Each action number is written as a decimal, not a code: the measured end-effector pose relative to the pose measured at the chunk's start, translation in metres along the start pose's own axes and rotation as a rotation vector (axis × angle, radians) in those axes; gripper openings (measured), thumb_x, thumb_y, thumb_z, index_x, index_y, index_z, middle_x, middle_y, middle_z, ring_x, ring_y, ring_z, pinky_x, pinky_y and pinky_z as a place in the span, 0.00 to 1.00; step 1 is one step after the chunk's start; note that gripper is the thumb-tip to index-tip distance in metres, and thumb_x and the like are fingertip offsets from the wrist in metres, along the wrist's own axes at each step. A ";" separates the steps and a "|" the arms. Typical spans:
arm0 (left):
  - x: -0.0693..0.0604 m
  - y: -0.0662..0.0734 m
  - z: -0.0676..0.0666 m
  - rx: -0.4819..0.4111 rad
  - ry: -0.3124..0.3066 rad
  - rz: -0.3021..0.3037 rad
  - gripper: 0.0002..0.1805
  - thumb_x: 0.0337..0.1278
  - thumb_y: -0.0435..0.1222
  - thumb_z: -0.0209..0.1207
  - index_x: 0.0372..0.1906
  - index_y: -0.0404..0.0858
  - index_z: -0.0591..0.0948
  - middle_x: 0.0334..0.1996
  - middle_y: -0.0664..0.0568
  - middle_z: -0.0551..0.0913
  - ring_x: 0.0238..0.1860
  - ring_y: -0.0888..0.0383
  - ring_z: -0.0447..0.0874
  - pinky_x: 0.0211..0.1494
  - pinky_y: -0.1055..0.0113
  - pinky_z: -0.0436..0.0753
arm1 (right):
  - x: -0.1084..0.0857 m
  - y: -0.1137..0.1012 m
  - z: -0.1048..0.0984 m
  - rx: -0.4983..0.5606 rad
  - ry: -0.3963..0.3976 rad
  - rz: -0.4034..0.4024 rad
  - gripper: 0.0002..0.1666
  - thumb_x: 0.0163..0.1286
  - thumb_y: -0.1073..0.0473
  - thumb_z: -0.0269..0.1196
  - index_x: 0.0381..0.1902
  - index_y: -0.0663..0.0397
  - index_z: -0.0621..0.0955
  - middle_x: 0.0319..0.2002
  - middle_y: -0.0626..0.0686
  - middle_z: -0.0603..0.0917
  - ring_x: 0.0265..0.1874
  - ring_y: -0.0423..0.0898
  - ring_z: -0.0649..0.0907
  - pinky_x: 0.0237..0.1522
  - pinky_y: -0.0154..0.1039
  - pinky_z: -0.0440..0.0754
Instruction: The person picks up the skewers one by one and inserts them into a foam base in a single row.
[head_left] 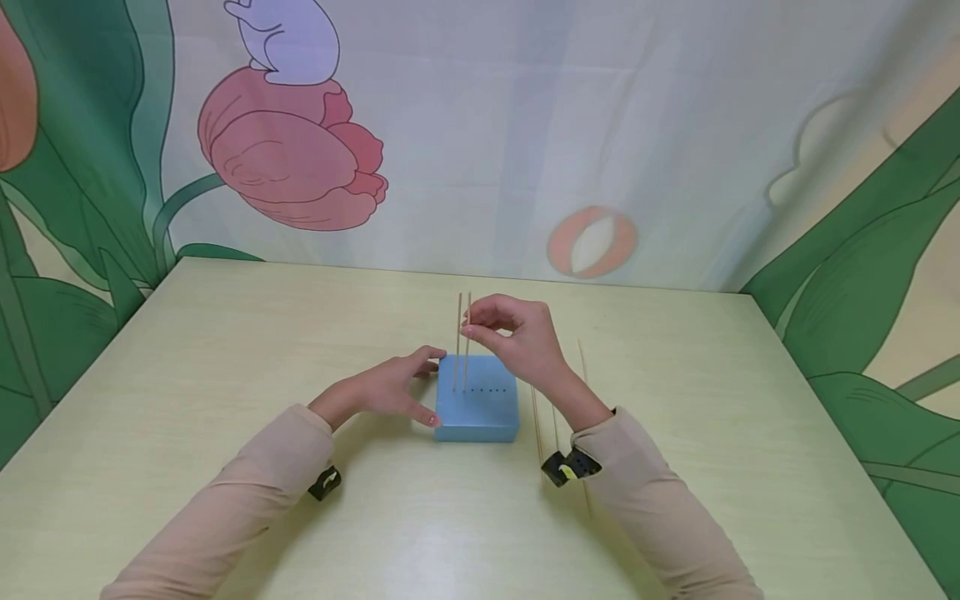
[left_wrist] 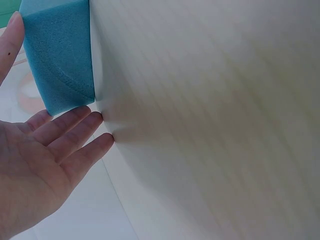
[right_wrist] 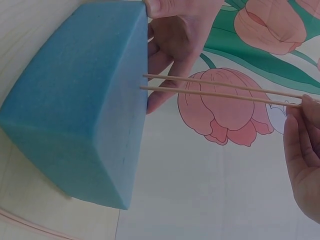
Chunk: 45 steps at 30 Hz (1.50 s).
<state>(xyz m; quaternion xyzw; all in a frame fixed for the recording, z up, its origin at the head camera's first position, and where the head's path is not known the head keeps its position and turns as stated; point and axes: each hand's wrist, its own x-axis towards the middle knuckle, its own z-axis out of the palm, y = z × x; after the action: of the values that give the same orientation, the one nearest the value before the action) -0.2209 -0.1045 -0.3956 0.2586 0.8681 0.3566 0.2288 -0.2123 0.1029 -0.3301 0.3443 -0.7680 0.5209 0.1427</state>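
Note:
A light blue foam block lies on the table, with a row of small dark holes across its top. Two thin wooden sticks rise from the holes at the row's left end. Thumb and forefinger of my right hand pinch the right one of these sticks near its upper end. The other stick stands upright just left of it, untouched. At the block's left side is my left hand, its thumb at the front corner and its fairly straight fingers reaching to the back corner.
Several loose sticks lie on the table right of the block, partly under my right forearm. A curtain printed with flowers hangs behind the table's far edge. Small black wrist cameras sit at the cuffs.

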 end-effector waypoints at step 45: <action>0.001 -0.002 0.002 -0.008 0.009 -0.005 0.53 0.39 0.44 0.71 0.68 0.38 0.51 0.65 0.38 0.60 0.65 0.44 0.57 0.65 0.50 0.56 | -0.053 0.063 -0.079 -0.073 -0.082 0.510 0.11 0.60 0.65 0.63 0.38 0.68 0.79 0.31 0.61 0.82 0.28 0.49 0.82 0.35 0.46 0.80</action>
<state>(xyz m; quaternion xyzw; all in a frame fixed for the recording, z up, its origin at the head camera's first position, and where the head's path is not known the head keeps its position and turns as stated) -0.2207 -0.1037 -0.3985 0.2540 0.8683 0.3607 0.2267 -0.2274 0.2080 -0.3720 0.1550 -0.8533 0.4977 -0.0123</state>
